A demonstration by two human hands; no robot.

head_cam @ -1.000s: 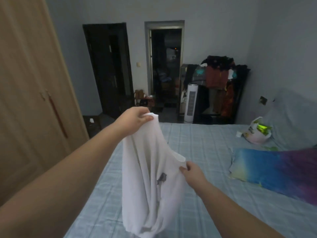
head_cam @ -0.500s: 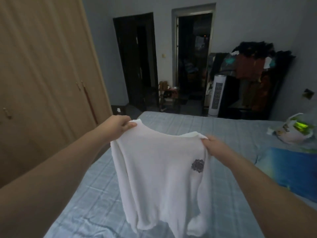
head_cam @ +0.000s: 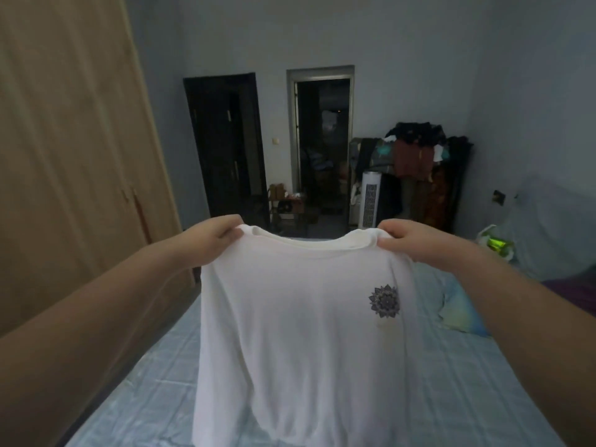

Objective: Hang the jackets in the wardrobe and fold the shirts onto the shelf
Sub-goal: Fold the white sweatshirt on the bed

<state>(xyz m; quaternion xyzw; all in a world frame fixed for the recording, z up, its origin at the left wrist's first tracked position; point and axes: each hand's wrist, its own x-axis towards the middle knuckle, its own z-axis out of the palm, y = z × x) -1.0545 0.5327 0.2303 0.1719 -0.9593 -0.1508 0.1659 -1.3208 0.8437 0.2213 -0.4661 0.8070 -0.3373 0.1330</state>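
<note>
The white T-shirt hangs spread above the bed, its flower print facing the camera. Its hem drops out of view low over the checked sheet, so I cannot tell whether it touches. The left hand pinches one shoulder on the side of the bed nearest the wardrobe, fingers curled over the fabric. The right hand clamps the other shoulder toward the side of the bed where a blue pillow lies. Both pinches sit right at the neckline edge, so the thin cloth could probably slide out of one hand as it is lowered onto the bed, and the shirt would drop in a heap. The sleeves seem to hang tucked in behind the body; laid down like that they would likely get trapped underneath and crease the fold. A second ago the shirt hung bunched in a narrow drape from the raised left hand, with the right hand pinching lower down. Half a second ago it was opened out but slanted, and now both hands are level and the neckline is drawn straight above the bed.
</note>
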